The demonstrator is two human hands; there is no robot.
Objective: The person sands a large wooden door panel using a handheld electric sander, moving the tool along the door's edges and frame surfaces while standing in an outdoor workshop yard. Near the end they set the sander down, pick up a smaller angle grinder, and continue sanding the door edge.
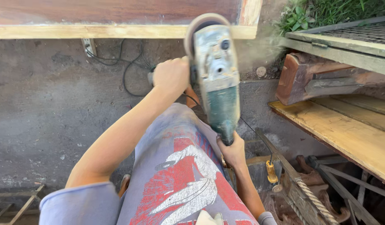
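I hold an angle grinder (216,77) with both hands, its body running from my waist up toward the top of the view. My left hand (171,75) is closed in a full fist around the side handle, which projects from the left of the grinder head; only a short stub of the handle shows beyond my knuckles. My right hand (233,151) is wrapped around the narrow green rear end of the grinder body, fingers curled shut on it.

The grinder's disc and guard (201,25) sit at the far end of the tool, meeting the lower pale edge of a long wooden plank (117,21) that spans the top of the view. A haze of dust hangs just to the right of the disc.

A black power cable (130,68) lies looped on the grey concrete floor (46,108) below the plank. To the right, a pale wooden surface (347,133) carries a reddish carved timber block (309,77). A metal mesh frame (355,35) stands above it, with green plants behind.
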